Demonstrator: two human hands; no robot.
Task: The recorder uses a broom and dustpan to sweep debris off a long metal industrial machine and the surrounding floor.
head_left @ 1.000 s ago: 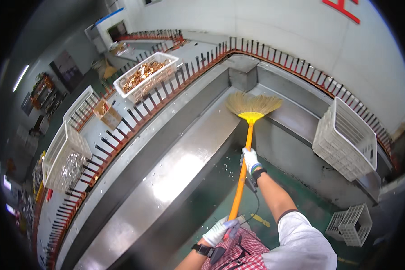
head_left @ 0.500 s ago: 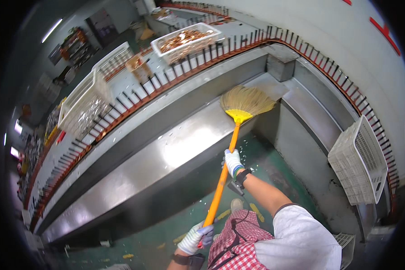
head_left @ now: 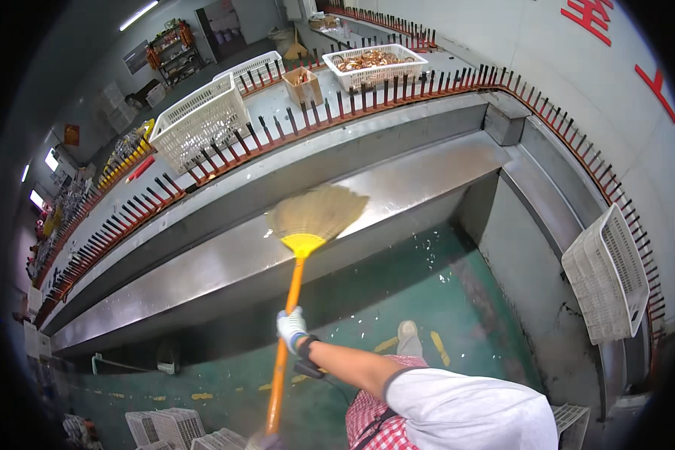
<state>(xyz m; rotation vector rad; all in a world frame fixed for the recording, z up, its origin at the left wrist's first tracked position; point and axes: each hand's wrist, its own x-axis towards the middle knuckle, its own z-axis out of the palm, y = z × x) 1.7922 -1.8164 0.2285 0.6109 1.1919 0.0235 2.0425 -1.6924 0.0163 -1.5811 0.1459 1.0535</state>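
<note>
A broom with a yellow collar, pale straw bristles and an orange handle slants upward from the lower edge. Its fanned bristles lie on the shiny metal ledge, with a few small white bits beside them. My right hand, in a white striped glove, is closed around the middle of the handle. Down at the picture's lower edge, my left hand is at the handle's end, blurred and mostly cut off.
Above the ledge runs a bench edged with a row of dark pegs. White crates and a basket of copper-coloured parts stand on it. Another white crate leans at the right. White scraps dot the green floor.
The broom has swept leftward along the ledge, and both my hands have moved left with it. My left hand has dropped to the lower edge. The view has shifted too.
</note>
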